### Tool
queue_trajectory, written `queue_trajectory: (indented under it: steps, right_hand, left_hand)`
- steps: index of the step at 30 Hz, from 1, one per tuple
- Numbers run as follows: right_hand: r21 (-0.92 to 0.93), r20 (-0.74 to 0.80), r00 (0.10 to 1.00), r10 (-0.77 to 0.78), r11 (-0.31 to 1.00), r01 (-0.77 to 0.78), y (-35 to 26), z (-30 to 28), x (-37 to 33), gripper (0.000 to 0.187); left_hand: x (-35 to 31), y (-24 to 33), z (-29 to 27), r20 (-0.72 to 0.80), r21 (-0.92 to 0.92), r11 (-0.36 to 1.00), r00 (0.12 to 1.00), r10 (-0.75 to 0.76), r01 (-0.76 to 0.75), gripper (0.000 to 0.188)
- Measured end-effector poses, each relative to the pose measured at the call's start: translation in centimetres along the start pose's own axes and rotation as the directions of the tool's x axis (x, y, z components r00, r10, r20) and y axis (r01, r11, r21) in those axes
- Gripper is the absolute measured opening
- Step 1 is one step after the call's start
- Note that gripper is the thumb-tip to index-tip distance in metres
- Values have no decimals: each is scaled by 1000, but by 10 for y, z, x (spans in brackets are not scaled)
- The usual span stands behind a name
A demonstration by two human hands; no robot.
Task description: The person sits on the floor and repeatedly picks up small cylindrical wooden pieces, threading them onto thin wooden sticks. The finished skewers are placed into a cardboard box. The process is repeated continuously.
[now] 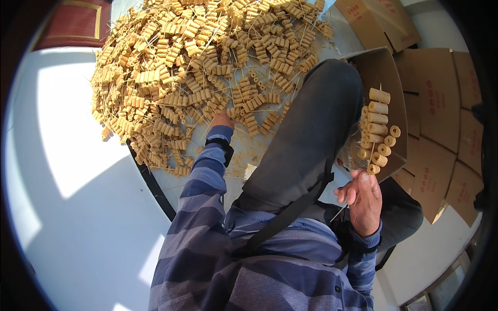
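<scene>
My right hand (363,199) grips a bundle of thin wooden skewers (377,129) threaded with tan cylindrical pieces, held upright beside my raised knee. My left hand (222,121) reaches forward into a big heap of the same tan skewered pieces (197,57) spread over a round tabletop (166,199); its fingers are buried among the skewers, so I cannot tell what they hold. My dark trouser leg (306,135) lies between the two hands. Both sleeves are blue and grey striped.
An open brown cardboard box (381,65) stands behind the held skewers at the right. Flattened cardboard cartons (441,119) are stacked further right. A pale floor (78,171) with a sunlit patch lies to the left. A red panel (78,23) shows at the top left.
</scene>
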State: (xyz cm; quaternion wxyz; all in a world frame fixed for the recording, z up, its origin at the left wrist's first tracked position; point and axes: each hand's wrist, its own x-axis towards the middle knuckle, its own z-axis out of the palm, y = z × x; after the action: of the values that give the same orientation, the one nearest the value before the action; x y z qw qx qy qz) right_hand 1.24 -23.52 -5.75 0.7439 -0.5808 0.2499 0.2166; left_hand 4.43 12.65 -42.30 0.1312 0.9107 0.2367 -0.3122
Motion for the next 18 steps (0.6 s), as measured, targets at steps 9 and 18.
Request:
queue_trajectory:
  steps: [9,18]
  right_hand:
    - [-36,-51,999,2,999,-4,5,3,6,31]
    - [-81,-56,998,24,996,-29,2,10,4,32]
  left_hand:
    - [4,-70,15,-32,-138,990,999,-26,22,42]
    - [28,-127,1,3,-88,959,963,-269,269,46]
